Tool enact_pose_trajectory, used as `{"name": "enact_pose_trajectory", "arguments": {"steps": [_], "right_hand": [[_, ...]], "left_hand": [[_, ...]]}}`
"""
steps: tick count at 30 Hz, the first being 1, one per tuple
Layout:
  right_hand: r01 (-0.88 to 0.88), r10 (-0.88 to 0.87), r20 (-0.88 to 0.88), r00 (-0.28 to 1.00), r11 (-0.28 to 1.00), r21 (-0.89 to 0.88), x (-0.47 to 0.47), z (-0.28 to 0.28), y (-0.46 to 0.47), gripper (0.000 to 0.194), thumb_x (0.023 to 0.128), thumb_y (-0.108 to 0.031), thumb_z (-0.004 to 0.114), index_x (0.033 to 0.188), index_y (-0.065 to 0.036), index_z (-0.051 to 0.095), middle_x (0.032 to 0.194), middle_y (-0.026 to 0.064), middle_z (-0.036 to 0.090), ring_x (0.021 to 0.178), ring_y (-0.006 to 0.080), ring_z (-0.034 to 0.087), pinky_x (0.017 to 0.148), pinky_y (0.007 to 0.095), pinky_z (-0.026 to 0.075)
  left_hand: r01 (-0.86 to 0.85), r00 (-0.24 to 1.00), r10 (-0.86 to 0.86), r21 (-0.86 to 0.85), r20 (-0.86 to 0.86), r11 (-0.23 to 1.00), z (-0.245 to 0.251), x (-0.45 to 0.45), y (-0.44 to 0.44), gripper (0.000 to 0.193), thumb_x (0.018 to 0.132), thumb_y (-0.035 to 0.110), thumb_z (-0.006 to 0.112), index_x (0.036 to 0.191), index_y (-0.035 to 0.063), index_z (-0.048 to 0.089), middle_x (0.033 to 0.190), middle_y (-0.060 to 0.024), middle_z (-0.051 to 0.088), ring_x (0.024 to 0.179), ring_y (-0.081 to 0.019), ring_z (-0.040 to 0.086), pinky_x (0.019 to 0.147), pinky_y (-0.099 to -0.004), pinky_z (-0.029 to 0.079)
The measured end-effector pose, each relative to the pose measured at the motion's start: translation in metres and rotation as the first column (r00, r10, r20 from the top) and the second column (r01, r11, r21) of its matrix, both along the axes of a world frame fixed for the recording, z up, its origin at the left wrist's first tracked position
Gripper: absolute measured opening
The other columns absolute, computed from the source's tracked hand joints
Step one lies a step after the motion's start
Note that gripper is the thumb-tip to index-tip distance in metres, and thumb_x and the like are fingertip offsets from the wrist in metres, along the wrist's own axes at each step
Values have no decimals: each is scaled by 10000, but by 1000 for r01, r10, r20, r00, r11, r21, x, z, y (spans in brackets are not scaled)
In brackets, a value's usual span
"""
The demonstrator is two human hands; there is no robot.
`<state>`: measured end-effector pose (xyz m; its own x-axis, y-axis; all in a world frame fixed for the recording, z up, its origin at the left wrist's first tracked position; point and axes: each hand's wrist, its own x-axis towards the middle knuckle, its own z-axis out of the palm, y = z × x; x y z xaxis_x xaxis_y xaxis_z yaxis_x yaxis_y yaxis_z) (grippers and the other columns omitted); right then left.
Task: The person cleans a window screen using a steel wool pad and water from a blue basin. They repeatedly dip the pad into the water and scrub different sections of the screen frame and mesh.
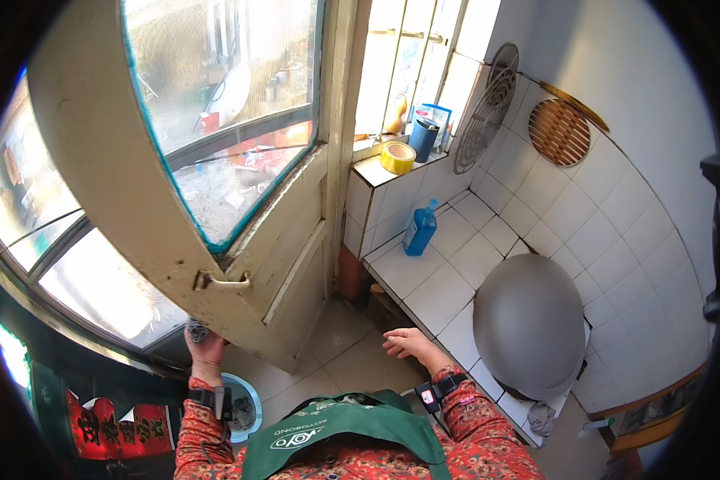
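My left hand (207, 353) grips a dark grey wad (197, 331), a cloth or a scouring pad. It is at the lower free edge of the cream-painted wooden door (297, 300); whether the wad touches the door, I cannot tell. A pull handle (223, 282) is fixed to the door above that hand, below a meshed pane (228, 120) edged in teal. Beneath my left forearm stands a light blue plastic basin (255, 414) holding grey cloth-like material (240, 413). My right hand (417, 347) holds nothing, its fingers apart, near the front edge of the white-tiled counter (435, 294).
On the counter are a blue bottle (420, 231) and a large grey dome-shaped cover (528, 324). Yellow tape (398, 158) and a blue container (423, 139) stand on the window ledge. A grey rag (541, 418) hangs at the counter's near end. Red paper (117, 426) with writing is at lower left.
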<state>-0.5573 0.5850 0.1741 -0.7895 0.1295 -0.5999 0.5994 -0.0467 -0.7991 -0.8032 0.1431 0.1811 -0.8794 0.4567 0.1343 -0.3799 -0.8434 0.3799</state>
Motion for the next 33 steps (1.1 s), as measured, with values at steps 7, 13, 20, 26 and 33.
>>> {"name": "enact_pose_trajectory", "arguments": {"steps": [7, 13, 20, 26, 33], "right_hand": [[98, -99, -56, 993, 995, -24, -44, -28, 92, 336, 928, -247, 538, 1207, -65, 587, 1025, 71, 679, 803, 129, 644, 646, 255, 493], [337, -326, -138, 935, 939, 65, -79, -52, 216, 288, 927, -203, 526, 1146, -33, 604, 939, 80, 691, 797, 125, 655, 606, 249, 491], [496, -289, -463, 838, 756, 427, -193, -37, 350, 277, 874, -238, 563, 1040, -42, 668, 911, 104, 692, 829, 199, 660, 751, 308, 501], [365, -116, -390, 914, 657, 659, -281, -43, 380, 304, 846, -338, 550, 1017, -133, 695, 999, 122, 674, 963, 313, 626, 841, 389, 483], [50, -30, -41, 999, 717, 696, -308, -58, 381, 386, 858, -387, 470, 1001, -106, 692, 998, 161, 666, 976, 376, 607, 850, 431, 475]], "left_hand": [[-332, 895, 360, -145, 264, 932, -51, 23, -73, 328, 928, 232, 427, 1129, 33, 592, 1156, -122, 624, 1085, -253, 573, 945, -423, 449], [333, 698, 364, -730, 617, 597, -64, 161, -45, 244, 812, 208, 496, 904, 14, 613, 932, -116, 654, 861, -293, 627, 781, -468, 514], [606, 727, -222, -455, 649, 653, -41, 41, 215, 399, 840, 257, 516, 1123, -20, 561, 1124, -183, 615, 1097, -398, 565, 823, -582, 496], [739, 671, -585, -470, 456, 482, -30, -62, 480, 449, 895, 113, 485, 1328, 61, 382, 1262, -178, 528, 1086, -338, 580, 825, -511, 529], [653, 746, -479, -367, 462, 663, -70, -75, 618, 413, 900, 86, 446, 1306, 88, 373, 1247, -157, 526, 1107, -343, 563, 844, -566, 496]]}}
